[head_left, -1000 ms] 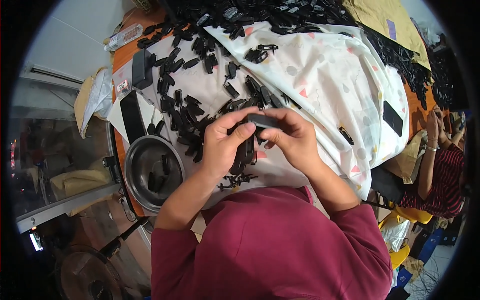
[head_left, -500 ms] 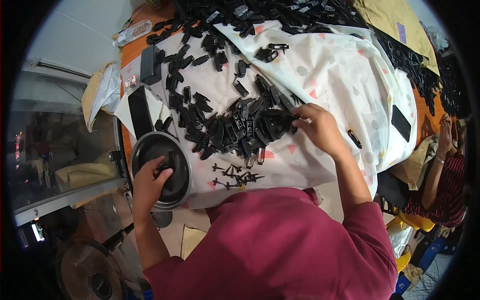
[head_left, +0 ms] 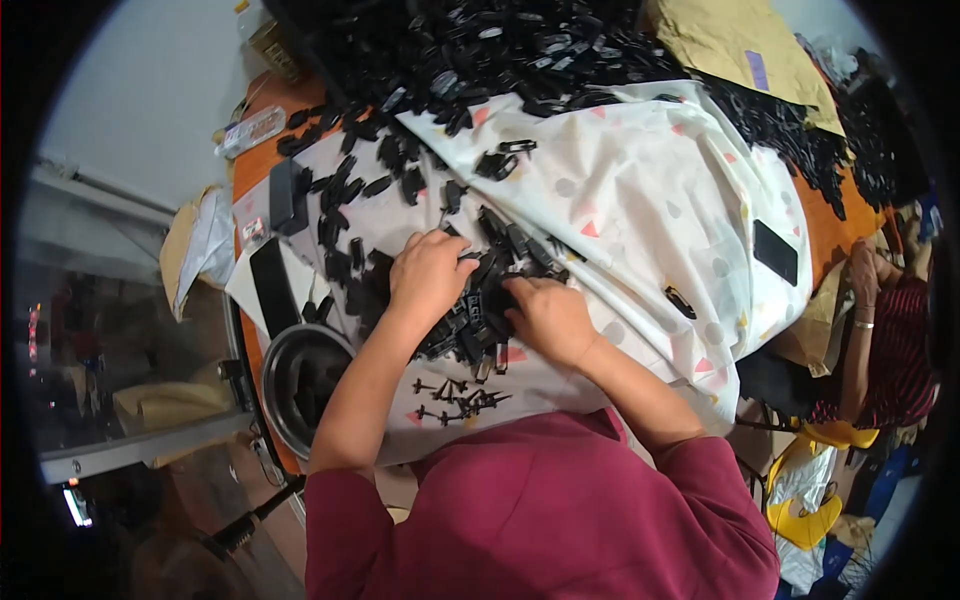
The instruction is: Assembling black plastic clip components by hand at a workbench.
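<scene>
A heap of small black plastic parts [head_left: 460,325] lies on the patterned cloth in front of me. My left hand [head_left: 428,272] is on the heap's upper left, fingers curled, with a black piece at the fingertips. On the heap's right side, my right hand [head_left: 550,312] has its thumb and fingers bent around a dark part, mostly hidden against the pile. Below the heap lie several thin dark pin-like pieces [head_left: 462,402]. To the left stands a round metal bowl [head_left: 280,425] with dark pieces inside, partly behind my left forearm.
A large mound of black parts [head_left: 480,50] covers the far side. A dark box [head_left: 288,197], a black phone-like slab [head_left: 272,285] and a plastic bottle [head_left: 250,132] are at left. Another phone [head_left: 775,252] lies right, near a person's arm [head_left: 858,340].
My left hand has left the bowl and moved right and up onto the heap. My right hand has shifted left along the pile. The whole view has tilted slightly.
</scene>
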`<state>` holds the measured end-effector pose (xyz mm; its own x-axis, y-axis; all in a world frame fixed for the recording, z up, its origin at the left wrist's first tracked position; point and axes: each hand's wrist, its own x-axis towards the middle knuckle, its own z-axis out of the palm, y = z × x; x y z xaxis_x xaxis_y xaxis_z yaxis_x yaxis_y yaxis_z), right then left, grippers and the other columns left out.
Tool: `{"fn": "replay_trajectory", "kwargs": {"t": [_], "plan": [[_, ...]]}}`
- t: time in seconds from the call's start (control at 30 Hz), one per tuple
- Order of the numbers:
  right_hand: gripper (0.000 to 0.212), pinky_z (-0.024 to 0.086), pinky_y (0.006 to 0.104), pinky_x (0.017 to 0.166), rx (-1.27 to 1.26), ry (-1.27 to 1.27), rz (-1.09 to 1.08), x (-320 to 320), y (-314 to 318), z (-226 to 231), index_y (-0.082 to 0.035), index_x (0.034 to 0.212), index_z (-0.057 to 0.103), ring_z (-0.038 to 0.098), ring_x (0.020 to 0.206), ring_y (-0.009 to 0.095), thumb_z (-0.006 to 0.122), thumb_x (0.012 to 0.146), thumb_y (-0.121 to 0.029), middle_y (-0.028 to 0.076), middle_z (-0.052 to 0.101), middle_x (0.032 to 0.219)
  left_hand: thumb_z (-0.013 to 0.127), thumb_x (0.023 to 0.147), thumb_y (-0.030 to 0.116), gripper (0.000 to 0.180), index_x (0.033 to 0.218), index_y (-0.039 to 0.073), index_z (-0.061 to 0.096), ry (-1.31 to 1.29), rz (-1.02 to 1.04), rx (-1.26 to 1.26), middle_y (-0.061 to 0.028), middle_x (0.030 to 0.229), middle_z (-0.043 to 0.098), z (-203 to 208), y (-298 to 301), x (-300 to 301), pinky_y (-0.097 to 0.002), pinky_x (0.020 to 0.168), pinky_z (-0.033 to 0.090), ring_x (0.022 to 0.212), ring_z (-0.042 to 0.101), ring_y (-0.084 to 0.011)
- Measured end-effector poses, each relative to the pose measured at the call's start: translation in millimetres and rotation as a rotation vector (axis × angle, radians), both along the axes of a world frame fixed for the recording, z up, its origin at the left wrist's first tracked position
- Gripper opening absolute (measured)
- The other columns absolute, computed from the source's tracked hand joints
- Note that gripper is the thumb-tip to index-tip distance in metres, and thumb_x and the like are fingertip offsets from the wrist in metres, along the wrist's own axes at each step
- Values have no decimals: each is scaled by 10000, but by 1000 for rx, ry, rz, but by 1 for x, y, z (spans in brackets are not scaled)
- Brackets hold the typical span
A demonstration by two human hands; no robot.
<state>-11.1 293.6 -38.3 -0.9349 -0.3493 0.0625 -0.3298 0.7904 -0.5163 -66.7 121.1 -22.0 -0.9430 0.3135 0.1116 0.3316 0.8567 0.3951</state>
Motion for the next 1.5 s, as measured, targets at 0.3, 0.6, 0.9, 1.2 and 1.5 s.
{"fn": "replay_trajectory", "kwargs": {"t": [0.3,0.6,0.9,1.2,1.5], "plan": [[192,466,394,576,-156,30,-158,2,19,1,-65,867,589,589,681,302,604,733,-201,108,598,747,699,647,261,239,850,135,681,-102,-85,-314,-28,953,535,-1,24,-9,-376,813,344,1003,424,-230],[208,454,362,609,-263,-30,-273,-22,27,12,-55,919,624,589,671,291,607,751,-176,150,611,748,656,650,282,266,883,152,665,-289,-60,-168,-28,1075,529,3,19,-22,-390,877,320,1076,407,-222],[126,463,392,674,-173,194,57,-62,-24,-8,-44,791,602,576,796,309,584,697,-125,135,597,822,543,819,86,217,1027,23,539,-462,351,1154,-57,892,606,21,-65,3,-217,594,445,719,555,-91],[334,488,332,685,-443,52,-28,-67,-39,-2,15,1033,522,602,776,265,593,711,-34,176,585,895,534,840,131,177,977,19,537,-677,349,1619,-55,863,599,19,-67,27,-198,618,413,720,534,-98],[165,463,216,605,-991,235,81,-29,-19,44,16,914,596,568,741,127,630,754,-2,90,566,976,604,799,52,350,1128,-20,508,-609,102,1506,-39,948,596,39,-13,37,-185,699,430,805,539,-72]]}}
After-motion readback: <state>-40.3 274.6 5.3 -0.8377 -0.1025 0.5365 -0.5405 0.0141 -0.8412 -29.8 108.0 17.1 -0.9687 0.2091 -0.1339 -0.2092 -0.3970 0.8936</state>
